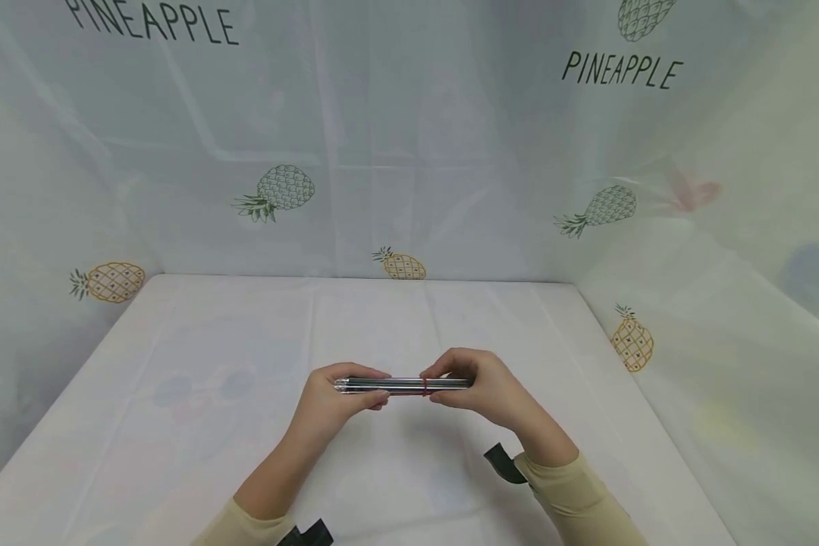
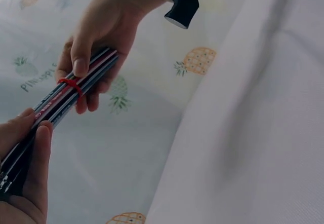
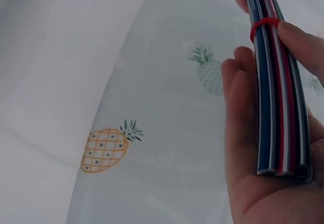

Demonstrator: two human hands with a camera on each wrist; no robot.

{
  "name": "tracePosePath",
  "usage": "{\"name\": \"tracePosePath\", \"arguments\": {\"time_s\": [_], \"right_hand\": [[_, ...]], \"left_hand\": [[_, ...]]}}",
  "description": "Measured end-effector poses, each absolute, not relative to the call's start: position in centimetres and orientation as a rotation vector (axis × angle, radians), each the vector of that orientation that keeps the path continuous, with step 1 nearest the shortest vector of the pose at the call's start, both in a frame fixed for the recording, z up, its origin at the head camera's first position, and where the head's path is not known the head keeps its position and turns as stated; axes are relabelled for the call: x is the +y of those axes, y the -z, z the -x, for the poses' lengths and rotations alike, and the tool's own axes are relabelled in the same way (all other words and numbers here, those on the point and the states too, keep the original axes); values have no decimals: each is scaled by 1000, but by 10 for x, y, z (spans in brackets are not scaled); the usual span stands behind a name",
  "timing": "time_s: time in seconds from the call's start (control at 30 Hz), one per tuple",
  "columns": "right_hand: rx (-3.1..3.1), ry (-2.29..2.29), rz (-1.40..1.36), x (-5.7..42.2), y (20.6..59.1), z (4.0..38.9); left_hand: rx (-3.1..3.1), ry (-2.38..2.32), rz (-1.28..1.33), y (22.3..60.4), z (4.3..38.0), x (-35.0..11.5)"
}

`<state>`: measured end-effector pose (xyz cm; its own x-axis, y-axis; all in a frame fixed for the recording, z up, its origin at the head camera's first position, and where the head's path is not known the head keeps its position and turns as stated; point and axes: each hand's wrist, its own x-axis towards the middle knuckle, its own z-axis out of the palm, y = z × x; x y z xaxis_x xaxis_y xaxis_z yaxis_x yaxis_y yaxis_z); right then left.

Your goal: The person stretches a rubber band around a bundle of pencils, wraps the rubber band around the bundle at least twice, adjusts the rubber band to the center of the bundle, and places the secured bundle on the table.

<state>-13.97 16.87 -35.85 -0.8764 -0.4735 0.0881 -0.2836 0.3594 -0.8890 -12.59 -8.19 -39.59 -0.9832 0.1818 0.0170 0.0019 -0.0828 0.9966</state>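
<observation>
A bundle of striped pencils (image 1: 404,385), dark blue, red and white, is held level above the white table, between both hands. My left hand (image 1: 331,398) grips its left end, thumb on the near side and fingers behind. My right hand (image 1: 478,388) pinches the other end between thumb and fingers. Around the bundle runs a red rubber band (image 3: 265,25), close to the right thumb tip (image 3: 291,31). In the right wrist view the flat pencil ends lie over the right palm. The left wrist view shows the left thumb and fingers around the far end.
The white tabletop (image 1: 246,326) spreads beneath the hands. Behind it and at both sides hang pale sheets (image 1: 409,152) printed with pineapples. A dark strap (image 1: 505,464) sticks out at the right wrist, another dark strap (image 1: 307,535) at the left.
</observation>
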Motion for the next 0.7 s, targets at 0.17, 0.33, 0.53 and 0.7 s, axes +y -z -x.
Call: {"name": "tracePosePath", "arguments": {"time_s": [0.17, 0.33, 0.53, 0.7], "right_hand": [[2496, 1382, 676, 166, 361, 138], [2525, 1373, 671, 163, 363, 137], [2574, 1368, 696, 163, 362, 138], [2570, 1404, 700, 162, 362, 139]], "left_hand": [[2067, -2164, -263, 400, 125, -84], [2095, -2167, -291, 402, 125, -83], [2108, -2177, -267, 399, 125, -81], [2119, -2184, -226, 397, 123, -77]]}}
